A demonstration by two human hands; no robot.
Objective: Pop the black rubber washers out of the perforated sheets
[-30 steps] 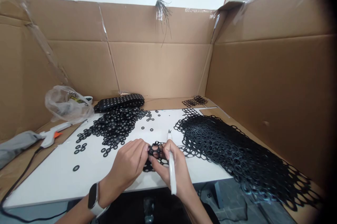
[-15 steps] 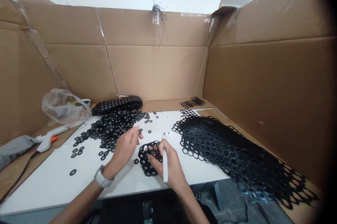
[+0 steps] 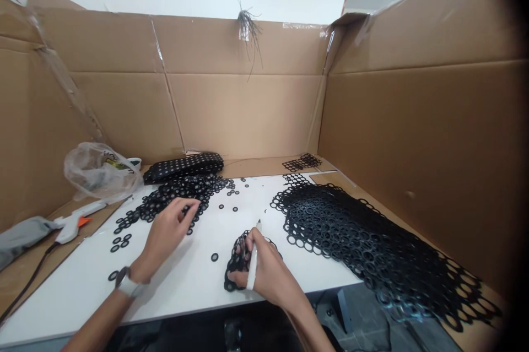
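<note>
My left hand [image 3: 171,231] hovers at the near edge of a heap of small black rings with pale centres [image 3: 169,198]. Its thumb and forefinger are pinched together, and whatever is between them is too small to make out. In my right hand [image 3: 264,266] is a slim white pen [image 3: 252,266] with a dark pointed tip. The fingers of that hand also reach over a black piece of joined rings [image 3: 232,280] on the white board, covering much of it. One loose ring [image 3: 214,257] lies between the hands.
Black ring mesh is stacked in a large pile [image 3: 351,225] on the right. A dotted black bundle [image 3: 185,166], a clear plastic bag [image 3: 99,170] and a white glue gun [image 3: 72,225] are toward the left. Cardboard walls [image 3: 248,115] surround the white board [image 3: 182,280].
My left hand has moved left, away from the joined rings to the heap. My right hand, still holding the pen, has shifted slightly nearer me with the joined rings.
</note>
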